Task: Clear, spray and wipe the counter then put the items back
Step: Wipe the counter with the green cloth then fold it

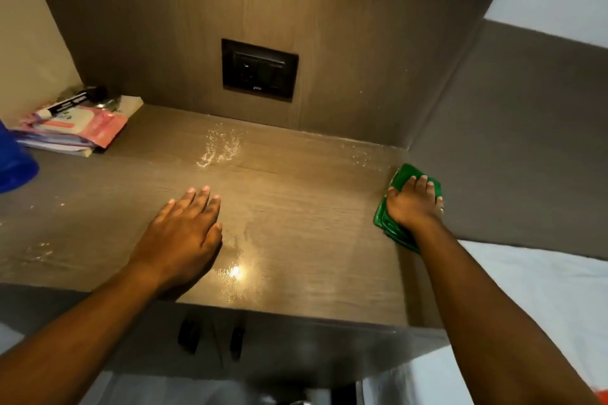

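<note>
My right hand [413, 204] pressed the green cloth [399, 179] at the tabletop's [296, 207] right edge; my left hand [184, 233] lay flat, spray droplets [220, 148] leftward.

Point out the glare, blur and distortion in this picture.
Head view: a bright lamp reflection glares off the wet counter near its front edge; spray droplets glint farther back; wide-angle bends the walls; the blue object at left is blurred.
</note>
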Demonstrator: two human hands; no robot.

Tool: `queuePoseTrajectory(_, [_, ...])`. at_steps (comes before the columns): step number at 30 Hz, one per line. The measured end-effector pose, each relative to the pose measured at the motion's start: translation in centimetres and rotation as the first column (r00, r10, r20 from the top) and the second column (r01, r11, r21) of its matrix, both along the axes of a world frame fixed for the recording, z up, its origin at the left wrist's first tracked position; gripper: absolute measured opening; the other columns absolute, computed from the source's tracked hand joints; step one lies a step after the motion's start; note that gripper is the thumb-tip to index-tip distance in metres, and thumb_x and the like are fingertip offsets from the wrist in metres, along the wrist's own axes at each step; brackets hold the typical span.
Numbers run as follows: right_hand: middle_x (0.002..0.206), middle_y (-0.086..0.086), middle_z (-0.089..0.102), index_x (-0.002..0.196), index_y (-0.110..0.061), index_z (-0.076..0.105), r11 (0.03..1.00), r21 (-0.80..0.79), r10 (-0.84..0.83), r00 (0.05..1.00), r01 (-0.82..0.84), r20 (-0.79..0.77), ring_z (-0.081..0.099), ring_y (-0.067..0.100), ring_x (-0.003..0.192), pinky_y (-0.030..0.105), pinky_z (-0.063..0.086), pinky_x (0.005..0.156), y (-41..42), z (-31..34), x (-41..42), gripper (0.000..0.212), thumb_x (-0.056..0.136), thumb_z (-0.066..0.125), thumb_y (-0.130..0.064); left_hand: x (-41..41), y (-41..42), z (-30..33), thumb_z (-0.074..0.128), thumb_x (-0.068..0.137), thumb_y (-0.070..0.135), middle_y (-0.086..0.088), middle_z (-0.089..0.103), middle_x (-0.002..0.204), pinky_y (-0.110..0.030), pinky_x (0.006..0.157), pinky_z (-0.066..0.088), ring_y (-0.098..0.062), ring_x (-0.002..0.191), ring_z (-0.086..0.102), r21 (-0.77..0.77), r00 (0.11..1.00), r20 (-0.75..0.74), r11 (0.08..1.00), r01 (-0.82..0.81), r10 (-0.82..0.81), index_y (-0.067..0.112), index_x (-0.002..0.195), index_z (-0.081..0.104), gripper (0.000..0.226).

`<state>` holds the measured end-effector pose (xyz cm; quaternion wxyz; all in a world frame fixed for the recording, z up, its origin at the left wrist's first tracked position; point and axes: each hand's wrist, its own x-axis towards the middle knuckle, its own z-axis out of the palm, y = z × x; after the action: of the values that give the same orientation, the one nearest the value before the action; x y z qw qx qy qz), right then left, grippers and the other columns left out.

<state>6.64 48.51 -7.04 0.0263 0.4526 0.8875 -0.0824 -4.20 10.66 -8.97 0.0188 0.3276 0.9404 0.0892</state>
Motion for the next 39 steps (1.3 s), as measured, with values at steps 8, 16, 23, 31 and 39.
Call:
queuePoseTrajectory(8, [0.165,0.008,-0.006,0.156,-0.011,0.002,0.869,-0.114,0.479,0.876,-0.482,-0.055,-0.006,0.027,0.152,0.045,-0.003,0.122,-11.4,-0.4,-15.1,0.071,0.1,0.031,-0.044,-0.4,0.0,-0.9,-0.003,0.082,0.054,0.004,0.006,0.162,-0.035,0.12,0.003,-0.011,0.149,0.0,0.027,1.0,-0.005,0.999,-0.017,0.017,0.026,0.153,0.01,0.077])
queuePoseTrajectory(16, [0.164,0.013,-0.001,0.155,-0.008,0.006,0.942,-0.011,0.335,0.942,-0.335,0.018,0.0,0.029,0.152,0.046,0.004,0.123,-0.3,-0.6,-4.2,0.067,0.102,0.026,-0.044,-0.2,-0.1,-0.5,-0.004,0.082,0.055,0.004,0.003,0.162,-0.035,0.12,0.001,-0.01,0.148,-0.003,0.046,1.0,0.02,0.999,-0.006,0.005,0.025,0.152,0.007,0.077])
queuePoseTrajectory(23, [0.163,0.02,-0.006,0.153,0.001,0.0,0.984,-0.09,-0.153,0.988,0.152,-0.007,-0.006,0.038,0.15,0.053,-0.003,0.12,-1.0,-0.6,-15.8,0.079,0.091,0.034,-0.035,-0.2,0.1,-0.7,-0.006,0.083,0.053,0.007,-0.002,0.161,-0.031,0.119,-0.003,-0.007,0.147,-0.008,0.046,1.0,-0.012,0.999,-0.016,0.016,0.028,0.152,0.003,0.074])
queuePoseTrajectory(31, [0.165,0.0,0.0,0.156,-0.02,0.009,0.622,-0.024,0.783,0.622,-0.783,-0.003,0.0,0.022,0.152,0.044,0.003,0.123,-12.5,0.5,-17.0,0.063,0.102,0.027,-0.045,-0.2,-0.1,-0.5,-0.007,0.081,0.056,0.012,-0.007,0.159,-0.029,0.118,-0.004,-0.002,0.144,-0.012,0.053,1.0,0.009,0.998,-0.015,0.015,0.033,0.15,-0.001,0.073])
queuePoseTrajectory(39, [0.165,0.009,0.0,0.156,-0.012,0.006,0.999,0.01,0.046,0.999,-0.046,0.01,0.002,0.029,0.152,0.048,0.004,0.122,2.9,-0.3,-8.6,0.067,0.099,0.022,-0.044,0.0,0.1,-0.3,-0.009,0.08,0.056,0.01,-0.007,0.159,-0.033,0.12,-0.003,-0.005,0.145,-0.012,0.05,1.0,0.015,0.999,-0.017,0.016,0.028,0.151,0.0,0.077])
